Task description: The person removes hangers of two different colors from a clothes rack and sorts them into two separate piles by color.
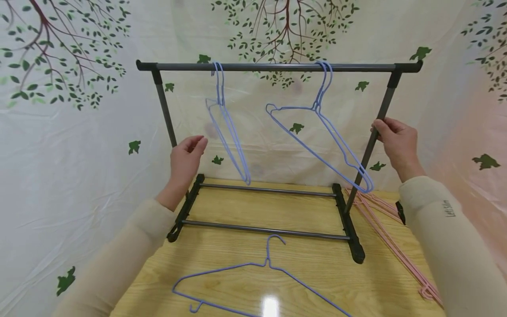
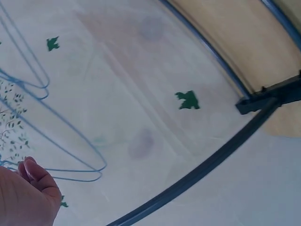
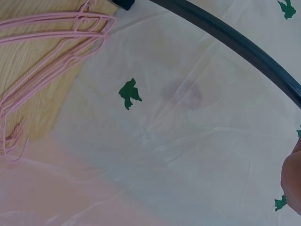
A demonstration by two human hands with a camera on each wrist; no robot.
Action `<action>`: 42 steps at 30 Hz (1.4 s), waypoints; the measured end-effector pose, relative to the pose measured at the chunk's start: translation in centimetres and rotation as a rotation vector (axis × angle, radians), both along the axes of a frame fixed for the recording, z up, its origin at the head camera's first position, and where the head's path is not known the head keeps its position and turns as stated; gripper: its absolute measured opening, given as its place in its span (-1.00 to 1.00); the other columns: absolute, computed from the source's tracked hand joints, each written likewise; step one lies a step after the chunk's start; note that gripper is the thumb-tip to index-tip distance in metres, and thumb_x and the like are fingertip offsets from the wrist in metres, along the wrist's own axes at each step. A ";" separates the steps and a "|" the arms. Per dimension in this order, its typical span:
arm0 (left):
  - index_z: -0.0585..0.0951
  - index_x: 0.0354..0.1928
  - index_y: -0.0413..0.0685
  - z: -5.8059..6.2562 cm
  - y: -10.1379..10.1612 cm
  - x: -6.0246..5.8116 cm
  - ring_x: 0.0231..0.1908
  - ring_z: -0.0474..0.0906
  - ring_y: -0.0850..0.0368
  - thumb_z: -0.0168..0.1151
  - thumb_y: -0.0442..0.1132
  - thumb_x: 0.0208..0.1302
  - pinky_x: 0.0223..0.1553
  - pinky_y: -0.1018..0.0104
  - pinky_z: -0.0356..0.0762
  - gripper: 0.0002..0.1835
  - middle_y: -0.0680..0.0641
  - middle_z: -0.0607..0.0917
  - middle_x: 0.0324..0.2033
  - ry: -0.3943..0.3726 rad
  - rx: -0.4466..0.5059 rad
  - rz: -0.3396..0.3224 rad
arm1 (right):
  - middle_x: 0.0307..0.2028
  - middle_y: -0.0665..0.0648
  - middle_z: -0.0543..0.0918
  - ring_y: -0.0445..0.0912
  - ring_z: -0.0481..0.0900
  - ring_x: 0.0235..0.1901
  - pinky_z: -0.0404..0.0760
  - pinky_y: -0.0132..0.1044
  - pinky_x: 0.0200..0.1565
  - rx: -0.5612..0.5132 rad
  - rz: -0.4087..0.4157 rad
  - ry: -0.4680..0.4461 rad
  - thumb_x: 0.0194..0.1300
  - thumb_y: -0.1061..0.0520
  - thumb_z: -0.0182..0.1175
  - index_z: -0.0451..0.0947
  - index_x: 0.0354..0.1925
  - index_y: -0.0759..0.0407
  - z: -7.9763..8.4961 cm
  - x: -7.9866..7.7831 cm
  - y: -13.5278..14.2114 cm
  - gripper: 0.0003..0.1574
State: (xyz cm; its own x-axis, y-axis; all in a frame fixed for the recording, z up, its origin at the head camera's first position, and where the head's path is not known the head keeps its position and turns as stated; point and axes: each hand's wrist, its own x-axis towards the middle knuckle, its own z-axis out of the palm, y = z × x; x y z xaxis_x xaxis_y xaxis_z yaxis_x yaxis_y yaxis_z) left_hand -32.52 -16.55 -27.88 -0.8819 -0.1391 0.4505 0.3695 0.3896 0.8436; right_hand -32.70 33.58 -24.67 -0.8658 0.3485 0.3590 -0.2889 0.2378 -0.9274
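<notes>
A dark metal clothes rack [image 1: 273,67] stands on the table, with blue wire hangers on its top bar. Two blue hangers [image 1: 229,127] hang left of the middle, turned nearly edge-on. Two more blue hangers [image 1: 293,127] hang to the right, one of them overlapping the right post. My left hand [image 1: 186,158] is in front of the left post, its fingers loosely curled with nothing seen in them; in the left wrist view the left hanger's corner lies beyond its fingertips. My right hand [image 1: 400,143] grips the rack's right post [image 1: 372,143] between thumb and fingers.
Another blue hanger [image 1: 267,260] lies flat on the wooden table [image 1: 222,288] before the rack, its lower edge cut off. Several pink hangers [image 1: 392,240] lie at the right beside the rack's foot. A leaf-patterned cloth [image 1: 91,176] surrounds the table.
</notes>
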 end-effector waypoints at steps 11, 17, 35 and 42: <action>0.64 0.14 -0.17 3.0 2.8 0.5 -0.29 0.52 0.22 0.21 -0.05 0.43 -0.31 0.44 0.48 -0.60 -0.01 0.64 -0.25 -0.016 0.192 -0.031 | -0.34 -0.11 0.72 -0.30 0.70 -0.34 0.61 -0.56 -0.26 -0.092 0.118 0.009 0.29 0.04 0.35 0.64 -0.03 0.14 0.6 0.2 0.6 -0.68; 0.65 0.09 -0.16 3.6 4.6 0.8 -0.29 0.54 0.17 0.24 -0.03 0.41 -0.34 0.44 0.47 -0.61 0.01 0.64 -0.30 0.002 0.206 -0.018 | -0.34 -0.13 0.72 -0.31 0.70 -0.35 0.60 -0.56 -0.26 -0.076 0.119 0.004 0.29 0.05 0.35 0.59 0.06 0.26 0.7 0.3 0.8 -0.55; 0.69 -0.02 -0.21 4.4 6.8 0.6 -0.35 0.60 0.18 0.34 -0.04 0.32 -0.33 0.43 0.50 -0.62 -0.08 0.69 -0.28 0.000 0.169 0.044 | -0.32 -0.12 0.72 -0.31 0.70 -0.30 0.60 -0.55 -0.19 -0.110 0.113 0.022 0.25 0.09 0.38 0.71 -0.09 0.04 0.6 0.5 0.2 -0.76; 0.71 -0.08 -0.23 4.4 6.7 0.6 -0.43 0.57 0.21 0.33 -0.11 0.32 -0.54 0.47 0.46 -0.69 -0.10 0.70 -0.32 0.008 0.161 0.072 | -0.32 -0.10 0.73 -0.30 0.71 -0.31 0.60 -0.55 -0.21 -0.141 0.131 0.046 0.25 0.12 0.38 0.73 -0.11 0.04 0.5 0.6 0.2 -0.79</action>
State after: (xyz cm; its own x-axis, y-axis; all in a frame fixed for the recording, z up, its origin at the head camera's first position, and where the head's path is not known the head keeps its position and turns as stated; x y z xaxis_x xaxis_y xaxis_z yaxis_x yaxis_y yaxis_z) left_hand -31.89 -9.90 -23.51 -0.8635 -0.2724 0.4245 0.3526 0.2757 0.8942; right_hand -32.08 33.82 -24.21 -0.8910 0.2832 0.3550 -0.3517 0.0642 -0.9339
